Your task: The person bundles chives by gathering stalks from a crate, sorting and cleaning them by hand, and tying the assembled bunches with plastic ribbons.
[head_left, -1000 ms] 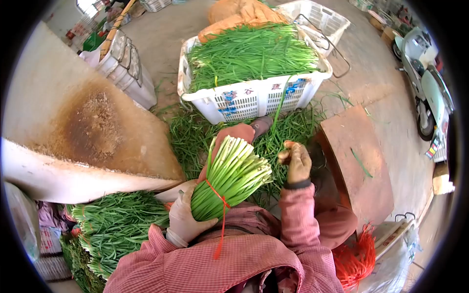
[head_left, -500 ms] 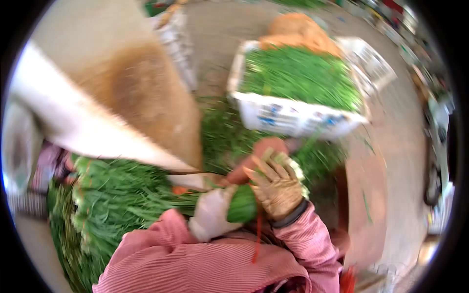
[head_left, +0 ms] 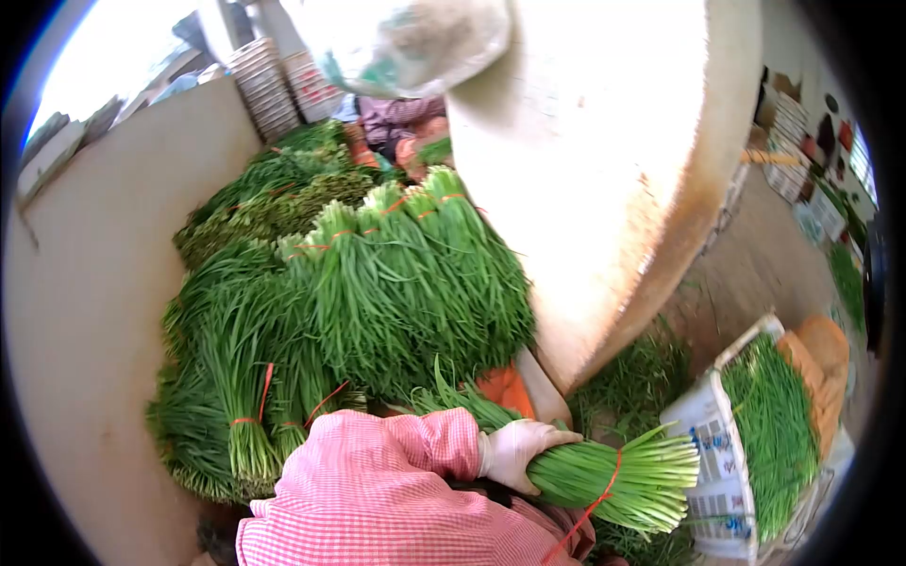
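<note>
My left hand point(head_left: 517, 455), in a pale glove, is wrapped round a bundle of long green stalks point(head_left: 618, 481). A red tie circles the bundle, and its pale cut ends point right. The bundle's leaves trail left past the glove. My right hand does not show. Beyond my left sleeve lies a large pile of tied green bundles point(head_left: 406, 283), with red ties near their pale ends. More tied bundles point(head_left: 247, 443) lie at the pile's near left, pale ends toward me.
A white wall corner point(head_left: 604, 170) stands between the pile and the floor at the right. A white crate point(head_left: 713, 462) of greens stands at the lower right, beside an orange sack point(head_left: 819, 368). A person point(head_left: 401, 123) is partly visible behind the pile. Stacked crates point(head_left: 264, 90) stand farther back.
The view has swung left to the pile. My left hand still holds the tied bundle, now lying with its pale ends to the right. My right hand, earlier against the bundle, has left the view.
</note>
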Action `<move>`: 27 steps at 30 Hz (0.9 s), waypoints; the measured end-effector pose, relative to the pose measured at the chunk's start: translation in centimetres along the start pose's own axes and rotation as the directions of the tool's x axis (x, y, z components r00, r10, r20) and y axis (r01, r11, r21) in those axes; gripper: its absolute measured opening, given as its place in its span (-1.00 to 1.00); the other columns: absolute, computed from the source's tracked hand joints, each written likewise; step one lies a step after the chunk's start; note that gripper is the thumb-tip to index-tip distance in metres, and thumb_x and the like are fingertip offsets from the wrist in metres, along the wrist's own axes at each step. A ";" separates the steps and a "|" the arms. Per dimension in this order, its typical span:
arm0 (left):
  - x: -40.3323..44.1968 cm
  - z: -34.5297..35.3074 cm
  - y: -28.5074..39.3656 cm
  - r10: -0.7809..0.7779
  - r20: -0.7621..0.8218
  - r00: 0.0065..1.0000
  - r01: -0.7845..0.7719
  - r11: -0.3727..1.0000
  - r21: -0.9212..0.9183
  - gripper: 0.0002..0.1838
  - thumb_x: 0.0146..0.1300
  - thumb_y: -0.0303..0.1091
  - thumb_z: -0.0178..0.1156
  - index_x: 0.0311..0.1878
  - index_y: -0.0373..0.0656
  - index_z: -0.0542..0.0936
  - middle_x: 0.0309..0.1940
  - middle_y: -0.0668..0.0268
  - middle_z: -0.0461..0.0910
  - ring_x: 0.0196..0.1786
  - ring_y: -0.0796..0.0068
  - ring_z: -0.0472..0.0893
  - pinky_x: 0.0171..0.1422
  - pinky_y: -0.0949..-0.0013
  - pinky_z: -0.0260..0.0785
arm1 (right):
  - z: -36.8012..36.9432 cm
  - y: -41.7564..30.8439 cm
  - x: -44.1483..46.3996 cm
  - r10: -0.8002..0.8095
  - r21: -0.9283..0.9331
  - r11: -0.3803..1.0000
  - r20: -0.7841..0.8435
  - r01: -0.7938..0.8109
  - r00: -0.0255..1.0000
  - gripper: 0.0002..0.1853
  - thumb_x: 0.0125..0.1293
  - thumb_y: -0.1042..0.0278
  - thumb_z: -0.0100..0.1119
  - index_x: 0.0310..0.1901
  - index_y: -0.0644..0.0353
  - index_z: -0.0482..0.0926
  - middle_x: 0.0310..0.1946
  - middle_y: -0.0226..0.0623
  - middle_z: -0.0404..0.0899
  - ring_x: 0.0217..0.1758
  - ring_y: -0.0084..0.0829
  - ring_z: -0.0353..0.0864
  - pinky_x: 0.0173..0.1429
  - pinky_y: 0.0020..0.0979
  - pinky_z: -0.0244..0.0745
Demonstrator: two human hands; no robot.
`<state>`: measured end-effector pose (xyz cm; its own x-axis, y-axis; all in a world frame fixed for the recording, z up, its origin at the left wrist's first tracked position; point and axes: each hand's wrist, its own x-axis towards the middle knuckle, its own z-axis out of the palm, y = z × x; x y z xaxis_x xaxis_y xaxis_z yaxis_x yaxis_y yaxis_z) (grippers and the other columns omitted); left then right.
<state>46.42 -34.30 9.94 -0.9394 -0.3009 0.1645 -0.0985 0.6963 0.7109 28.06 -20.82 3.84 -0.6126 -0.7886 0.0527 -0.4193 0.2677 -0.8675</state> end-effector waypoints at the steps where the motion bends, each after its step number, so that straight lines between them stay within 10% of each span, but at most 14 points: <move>1: -0.8 -1.3 0.1 -0.045 -0.076 0.996 0.041 0.998 -0.047 -0.06 -0.44 -0.19 0.35 0.15 -0.20 0.20 -0.21 0.09 0.43 -0.13 0.13 0.45 -0.02 0.28 0.29 | 0.5 -0.4 0.2 0.001 0.016 1.000 0.027 -0.001 1.000 -0.75 0.16 0.24 -0.12 -0.17 0.06 0.49 -0.20 -0.22 0.48 -0.12 -0.30 0.45 -0.01 -0.29 0.30; 4: -2.9 -4.0 0.1 -0.204 -0.397 0.895 0.158 0.977 -0.146 -0.15 -0.41 -0.32 0.37 0.10 -0.22 0.27 -0.08 0.14 0.41 0.01 0.26 0.42 0.09 0.34 0.27 | 2.0 -1.4 0.5 -0.012 0.037 0.999 0.105 0.008 0.994 -0.74 0.16 0.24 -0.12 -0.16 0.07 0.49 -0.19 -0.22 0.49 -0.11 -0.29 0.45 -0.01 -0.30 0.30; 8: -6.9 -8.3 -3.4 -0.314 -0.829 0.464 0.119 0.949 -0.293 -0.14 -0.41 -0.35 0.40 0.10 -0.23 0.27 -0.02 0.19 0.39 0.04 0.36 0.39 0.15 0.35 0.23 | 3.5 -2.3 0.6 0.004 0.060 0.998 0.151 -0.014 0.989 -0.73 0.16 0.24 -0.11 -0.15 0.07 0.48 -0.19 -0.22 0.49 -0.11 -0.29 0.45 0.00 -0.30 0.30; 15: -18.6 -23.6 -9.7 -0.347 -0.906 -0.244 0.270 0.872 -0.407 -0.13 -0.43 -0.29 0.43 0.09 -0.24 0.29 -0.10 0.17 0.47 -0.09 0.34 0.47 0.04 0.37 0.32 | 5.3 -3.1 0.3 0.077 0.051 0.995 0.165 -0.086 0.983 -0.72 0.16 0.24 -0.11 -0.12 0.08 0.47 -0.18 -0.23 0.49 -0.10 -0.29 0.45 0.01 -0.31 0.30; 18: -25.1 -29.1 -17.4 -0.396 -0.840 -0.370 0.594 0.595 -0.542 0.00 -0.39 -0.13 0.42 0.20 -0.16 0.15 -0.01 0.09 0.39 0.00 0.19 0.43 0.10 0.29 0.27 | 5.8 -3.4 0.0 0.107 0.042 0.993 0.149 -0.114 0.983 -0.72 0.16 0.24 -0.11 -0.11 0.08 0.46 -0.18 -0.23 0.49 -0.10 -0.29 0.45 0.01 -0.31 0.30; 20: -26.0 -28.6 -20.5 -0.484 -0.723 -0.493 0.796 0.083 -0.599 0.15 -0.33 0.11 0.35 0.30 -0.06 -0.11 0.24 0.05 0.05 0.22 0.08 0.18 0.24 0.13 0.10 | 6.2 -3.6 -0.5 0.120 0.039 0.991 0.142 -0.127 0.983 -0.71 0.16 0.24 -0.11 -0.11 0.08 0.46 -0.18 -0.23 0.49 -0.09 -0.29 0.45 0.01 -0.31 0.30; 22: -24.9 -23.9 -22.7 -0.738 -0.497 -0.455 0.727 0.014 -0.686 0.17 -0.26 0.21 0.27 0.31 -0.01 -0.23 0.32 0.11 -0.22 0.33 0.04 -0.09 0.31 0.07 -0.08 | 6.2 -3.6 -0.9 0.136 0.040 0.989 0.118 -0.142 0.984 -0.71 0.16 0.23 -0.10 -0.10 0.08 0.46 -0.17 -0.23 0.49 -0.09 -0.28 0.46 0.02 -0.32 0.30; 23: -23.5 -20.2 -25.1 -0.794 -0.474 -0.380 0.884 -0.161 -0.439 0.15 -0.21 0.19 0.25 0.31 -0.06 -0.24 0.33 0.13 -0.27 0.35 0.05 -0.20 0.32 0.08 -0.13 | 5.9 -3.6 -1.0 0.146 0.046 0.987 0.109 -0.152 0.983 -0.71 0.17 0.23 -0.10 -0.10 0.08 0.46 -0.17 -0.23 0.50 -0.09 -0.28 0.46 0.02 -0.32 0.30; 25: -19.5 -10.7 -24.4 -0.733 -0.656 -0.182 0.983 -0.113 -0.146 0.04 -0.11 0.11 0.20 0.29 -0.18 -0.16 0.32 0.11 -0.37 0.35 0.06 -0.25 0.32 0.06 -0.14 | 5.6 -3.2 -1.2 0.149 0.053 0.987 0.089 -0.154 0.985 -0.70 0.17 0.23 -0.10 -0.09 0.08 0.45 -0.17 -0.23 0.50 -0.09 -0.28 0.46 0.02 -0.32 0.30; 27: -15.5 -1.5 -25.5 -0.907 -0.420 -0.040 0.999 -0.024 -0.044 -0.01 -0.10 0.06 0.20 0.29 -0.17 -0.11 0.32 0.11 -0.23 0.36 0.14 -0.21 0.33 0.07 -0.14 | 4.3 -2.7 -1.8 0.150 0.059 0.987 0.036 -0.152 0.988 -0.70 0.17 0.23 -0.10 -0.08 0.09 0.45 -0.17 -0.24 0.50 -0.08 -0.28 0.46 0.02 -0.32 0.30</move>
<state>63.98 -48.37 -9.76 0.2647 -0.8928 -0.3645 -0.9212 -0.3459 0.1780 33.18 -22.51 3.97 -0.6443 -0.7588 -0.0958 -0.2813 0.3516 -0.8929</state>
